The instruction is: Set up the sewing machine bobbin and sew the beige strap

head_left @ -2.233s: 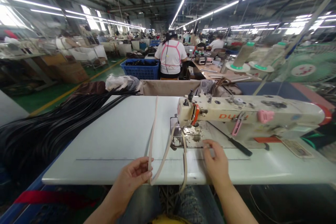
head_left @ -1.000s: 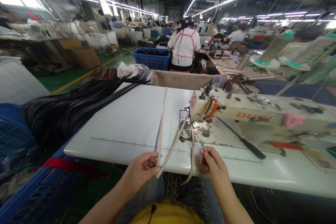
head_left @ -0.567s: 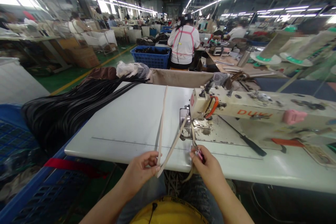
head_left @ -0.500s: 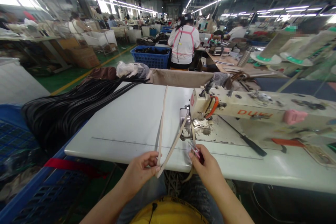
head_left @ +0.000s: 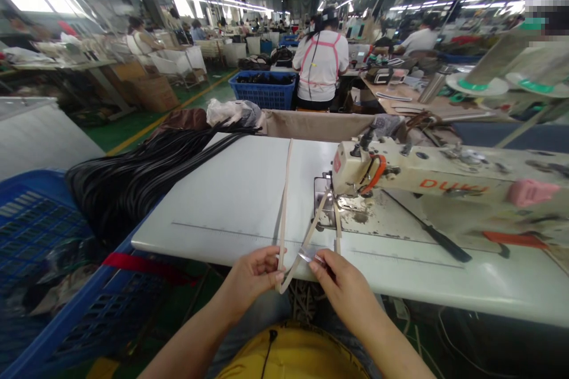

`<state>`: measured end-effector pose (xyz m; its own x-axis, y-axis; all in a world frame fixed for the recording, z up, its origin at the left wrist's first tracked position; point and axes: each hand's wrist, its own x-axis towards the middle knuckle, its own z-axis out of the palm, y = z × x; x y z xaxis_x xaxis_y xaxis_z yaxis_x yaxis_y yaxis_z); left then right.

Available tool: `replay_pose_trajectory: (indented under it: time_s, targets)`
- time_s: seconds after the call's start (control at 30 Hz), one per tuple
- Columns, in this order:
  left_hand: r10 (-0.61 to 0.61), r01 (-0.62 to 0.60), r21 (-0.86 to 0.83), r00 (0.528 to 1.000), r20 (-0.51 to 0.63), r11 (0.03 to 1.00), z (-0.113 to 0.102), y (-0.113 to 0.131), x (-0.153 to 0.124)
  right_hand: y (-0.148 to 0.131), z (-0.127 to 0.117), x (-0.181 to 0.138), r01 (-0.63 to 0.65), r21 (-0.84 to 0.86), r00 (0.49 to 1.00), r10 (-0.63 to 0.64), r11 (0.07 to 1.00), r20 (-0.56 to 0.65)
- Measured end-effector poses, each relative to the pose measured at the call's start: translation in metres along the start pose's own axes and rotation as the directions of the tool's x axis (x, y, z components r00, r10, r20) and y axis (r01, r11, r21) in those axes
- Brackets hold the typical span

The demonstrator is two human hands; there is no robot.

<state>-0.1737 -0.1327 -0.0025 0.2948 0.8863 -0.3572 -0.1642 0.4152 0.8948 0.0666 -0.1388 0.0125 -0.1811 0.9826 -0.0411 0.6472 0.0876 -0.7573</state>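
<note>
A narrow beige strip [head_left: 285, 201] runs over the white table, loops toward me and goes up to the needle area of the sewing machine [head_left: 355, 174]. My left hand [head_left: 255, 275] is closed on the strip, pinching its loop at the table's front edge. In my right hand [head_left: 340, 278] are small thread snips [head_left: 306, 253], mostly covered by the fingers. Their blurred, shiny blades lie at the strip's near length, left of the fingertips; whether they touch it I cannot tell. Another length of strip hangs from the machine behind my right hand.
Black straps [head_left: 115, 180] spill over the table's left side beside a blue basket [head_left: 48, 331]. A black-handled tool [head_left: 444, 243] lies by the machine bed. Thread cones [head_left: 493, 65] stand at right. A person in a white shirt [head_left: 322, 62] sits ahead, facing away.
My right hand has brought the snips leftward from the strip by the needle to the near length. My left hand keeps its pinch. The whole view has shifted slightly.
</note>
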Motion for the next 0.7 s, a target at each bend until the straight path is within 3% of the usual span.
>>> replay_pose_trajectory:
  time_s: [0.27, 0.7]
  targets:
    - [0.015, -0.015, -0.022, 1.000, -0.006, 1.000, 0.005, 0.003, -0.003, -0.019, 0.008, 0.000, 0.023, -0.012, 0.991, -0.021, 1.000, 0.135]
    - [0.018, -0.017, -0.020, 0.998, 0.066, 1.000, 0.004, 0.000, -0.001, -0.023, 0.014, 0.002, 0.078, -0.103, 0.993, -0.068, 0.992, 0.095]
